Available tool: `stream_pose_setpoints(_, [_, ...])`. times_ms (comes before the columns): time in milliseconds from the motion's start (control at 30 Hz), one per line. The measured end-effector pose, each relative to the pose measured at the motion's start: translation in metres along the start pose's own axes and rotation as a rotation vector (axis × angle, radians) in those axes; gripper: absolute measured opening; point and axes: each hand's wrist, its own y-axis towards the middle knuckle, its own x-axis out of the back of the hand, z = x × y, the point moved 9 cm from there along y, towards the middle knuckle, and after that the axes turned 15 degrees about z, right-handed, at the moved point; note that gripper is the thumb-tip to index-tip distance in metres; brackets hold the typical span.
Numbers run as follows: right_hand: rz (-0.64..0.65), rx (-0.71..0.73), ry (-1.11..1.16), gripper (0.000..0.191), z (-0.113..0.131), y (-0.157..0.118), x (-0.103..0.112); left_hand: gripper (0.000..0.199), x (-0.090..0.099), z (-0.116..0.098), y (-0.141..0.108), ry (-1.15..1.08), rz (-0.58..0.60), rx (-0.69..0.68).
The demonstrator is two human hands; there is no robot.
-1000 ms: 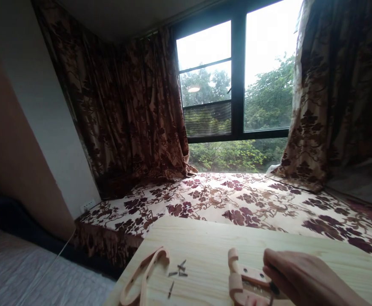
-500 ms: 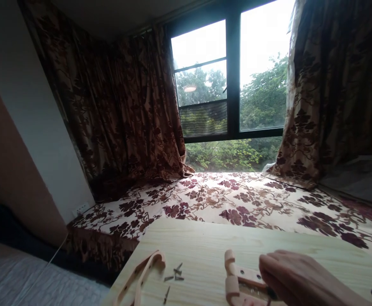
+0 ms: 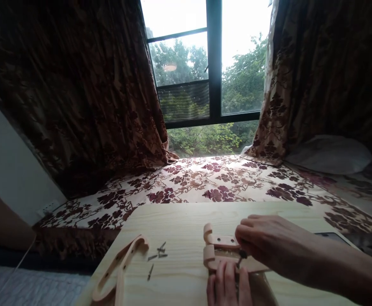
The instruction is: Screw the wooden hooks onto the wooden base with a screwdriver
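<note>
Two curved wooden pieces with rolled ends lie side by side on the pale wooden board. The far wooden piece point(image 3: 220, 240) shows two dark screw holes. My left hand point(image 3: 228, 284) rests its fingers on the near wooden piece point(image 3: 210, 256) and grips its front edge. Above its right end, my right hand point(image 3: 262, 238) is closed, fingers pointing down. A small dark round part point(image 3: 242, 253) and a thin metal shaft stick out below that hand. What the right hand holds is mostly hidden by its fingers.
Several loose screws point(image 3: 161, 250) lie left of my hands. Beyond them are two more curved wooden pieces point(image 3: 122, 263) with holes. A phone-like dark flat object point(image 3: 332, 238) lies behind my right forearm. The board point(image 3: 179, 216) abuts a flower-patterned window seat point(image 3: 205, 178).
The view has shifted down and to the right. My left hand, only slightly visible at the bottom before, now shows on the near wooden piece. The right hand stays closed over the pieces.
</note>
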Motion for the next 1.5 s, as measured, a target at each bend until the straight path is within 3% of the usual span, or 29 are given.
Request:
stream_pose_setpoints(233, [-0.071,0.007,-0.04,0.017,0.0,0.004,-0.007,0.027,-0.001,0.001,0.003,0.097,0.274,-0.184])
stream_pose_setpoints(300, [-0.077,-0.062,-0.04,0.02,-0.003,0.007,-0.008,0.029,0.0,0.002,0.003,0.062,0.278,-0.178])
stream_pose_setpoints(433, [-0.079,-0.168,-0.034,0.022,-0.008,0.01,-0.004,0.06,0.0,0.002,0.004,-0.017,0.28,-0.144])
stream_pose_setpoints(700, [-0.031,0.043,0.057,0.013,0.002,0.0,0.003,0.062,-0.002,0.002,0.002,-0.02,0.352,-0.155])
stream_pose_setpoints(900, [-0.007,-0.039,0.043,0.018,-0.002,0.004,-0.01,0.057,0.0,0.005,0.003,-0.036,0.315,-0.151])
stream_pose_setpoints(1100, [-0.018,-0.171,0.044,0.022,-0.011,0.009,-0.008,0.064,-0.006,0.0,0.001,0.076,0.505,-0.272])
stream_pose_setpoints(1300, [-0.006,-0.008,0.082,0.012,0.002,0.005,0.009,0.058,0.001,0.003,0.002,-0.026,0.335,-0.163])
stream_pose_setpoints(1500, [0.008,-0.016,0.067,0.017,0.003,0.006,0.003,0.055,-0.001,0.004,0.002,-0.064,0.347,-0.136])
